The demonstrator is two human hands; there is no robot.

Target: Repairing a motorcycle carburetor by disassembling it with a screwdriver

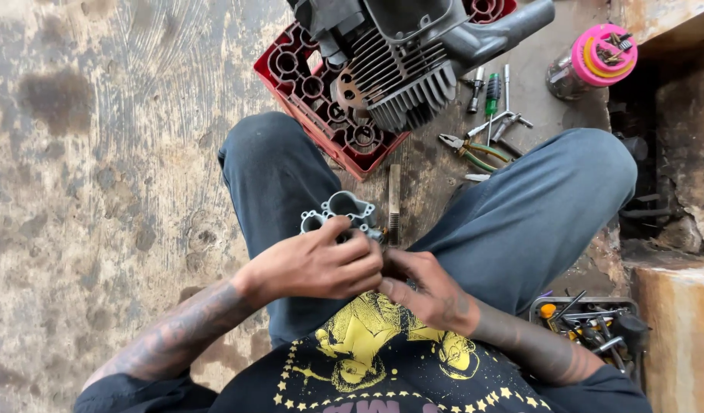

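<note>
I sit with knees apart in dark blue trousers. My left hand (pixel 317 264) grips a small grey metal engine part (pixel 340 210) with round openings, held above my lap. My right hand (pixel 421 291) is closed against the part's near side, fingers pressed to the left hand; what it pinches is hidden. A wire brush (pixel 393 205) lies on the floor just beyond the hands.
A finned grey engine (pixel 402 65) rests on a red plastic crate (pixel 321 107) ahead. Pliers (pixel 474 151), a green-handled screwdriver (pixel 492 92) and a socket wrench (pixel 503 121) lie right of it. A pink-lidded jar (pixel 597 57) stands far right; a tool tray (pixel 589 325) sits by my right side.
</note>
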